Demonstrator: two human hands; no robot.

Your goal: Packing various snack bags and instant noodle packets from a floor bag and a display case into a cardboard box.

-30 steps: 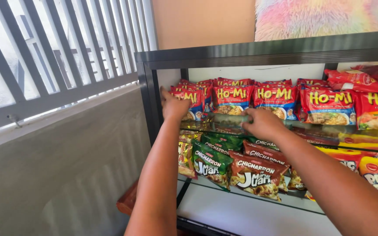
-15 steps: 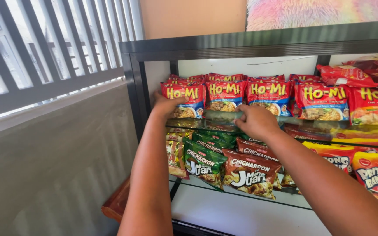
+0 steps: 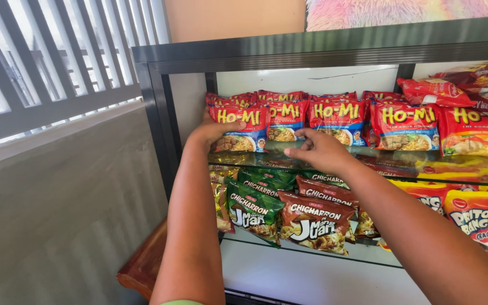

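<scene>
A row of red instant noodle packets stands on the upper glass shelf [image 3: 402, 155] of a dark-framed display case. My left hand [image 3: 213, 133] grips the left edge of the leftmost red noodle packet [image 3: 243, 125]. My right hand [image 3: 320, 149] is at the shelf's front edge, with thumb and fingertips at the bottom of the second red noodle packet [image 3: 286, 120]. Whether it pinches that packet is unclear. Both forearms reach up from the bottom of the view.
Brown and green snack bags [image 3: 312, 223] lean in a row on the lower shelf, with orange cracker bags [image 3: 484, 220] to the right. More red packets [image 3: 470, 79] are piled at the top right. A grey wall [image 3: 57, 214] and slatted window are on the left.
My right hand has slid left along the upper shelf edge, from under the third packet to the second. My left hand stays on the leftmost packet. The view has drifted slightly.
</scene>
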